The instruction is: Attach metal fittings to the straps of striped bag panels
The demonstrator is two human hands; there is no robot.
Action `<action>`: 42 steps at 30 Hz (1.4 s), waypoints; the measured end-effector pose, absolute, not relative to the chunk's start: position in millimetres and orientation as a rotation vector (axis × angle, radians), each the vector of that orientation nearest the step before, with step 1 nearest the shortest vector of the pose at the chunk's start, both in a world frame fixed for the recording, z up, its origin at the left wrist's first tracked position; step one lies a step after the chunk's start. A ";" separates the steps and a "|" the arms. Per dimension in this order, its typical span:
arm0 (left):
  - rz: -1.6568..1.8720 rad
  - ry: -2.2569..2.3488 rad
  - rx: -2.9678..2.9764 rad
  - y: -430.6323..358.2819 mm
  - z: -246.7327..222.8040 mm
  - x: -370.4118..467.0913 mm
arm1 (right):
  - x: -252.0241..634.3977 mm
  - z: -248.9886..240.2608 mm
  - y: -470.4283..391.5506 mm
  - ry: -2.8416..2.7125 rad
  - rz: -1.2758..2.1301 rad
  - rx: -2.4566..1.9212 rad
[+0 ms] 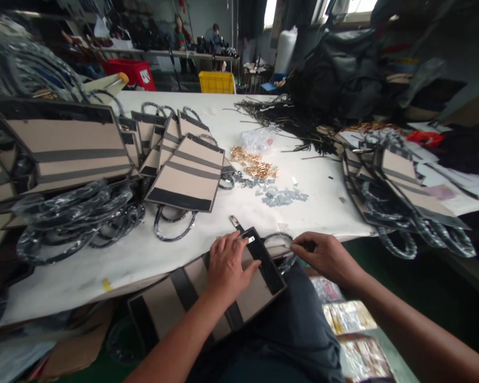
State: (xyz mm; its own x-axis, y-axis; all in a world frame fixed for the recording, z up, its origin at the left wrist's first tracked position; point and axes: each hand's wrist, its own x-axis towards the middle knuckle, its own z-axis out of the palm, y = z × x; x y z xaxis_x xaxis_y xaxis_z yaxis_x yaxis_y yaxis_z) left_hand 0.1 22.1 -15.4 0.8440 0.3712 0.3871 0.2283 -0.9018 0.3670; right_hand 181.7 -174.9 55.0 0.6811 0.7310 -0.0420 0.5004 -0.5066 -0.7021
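Note:
A flat beige bag [195, 271] with dark stripes and dark ends lies tilted across my lap, against the table's front edge. My left hand [229, 263] grips its far long edge, thumb spread on the face near the dark end band. A small white rectangle [251, 240] shows on that band. Beyond the edge a dark strap end with a metal piece [234, 220] sticks out. From the bag's right end rises a plastic-wrapped loop handle [278, 234]. My right hand [317, 252] is closed in a pinch beside this handle; what its fingertips hold is too small to make out.
On the white table [163, 260] lie gold metal fittings [259, 169], grey metal plates [281, 197], and a clear plastic bag [259, 141]. Striped bags with wrapped handles are stacked at left [75, 141] and right [407, 175]. Dark straps [291, 119] lie farther back. Two people are in the background.

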 end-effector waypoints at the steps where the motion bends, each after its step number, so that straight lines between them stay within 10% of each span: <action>1: 0.671 0.452 2.718 22.9 -16.0 0.0 | 194.0 57.5 -173.9 -0.912 0.413 -2.234; 22: 0.883 0.386 2.881 42.7 -38.4 4.1 | 428.0 11.1 -61.4 -0.565 0.154 -2.718; 34: 0.644 0.494 2.682 25.0 -23.4 2.9 | 363.6 77.1 -95.4 -0.765 0.267 -2.480; 42: 0.595 0.495 2.652 21.5 -22.2 -0.3 | 183.6 56.6 -128.4 -1.027 1.075 -1.988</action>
State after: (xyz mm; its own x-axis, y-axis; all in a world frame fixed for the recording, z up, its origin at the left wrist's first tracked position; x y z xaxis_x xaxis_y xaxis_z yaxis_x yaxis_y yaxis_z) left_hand -0.3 21.5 -22.2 0.8484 0.4118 0.3326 0.2523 -0.8669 0.4299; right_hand 183.6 -128.4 56.6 0.3575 0.8584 -0.3678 0.3282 -0.4842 -0.8111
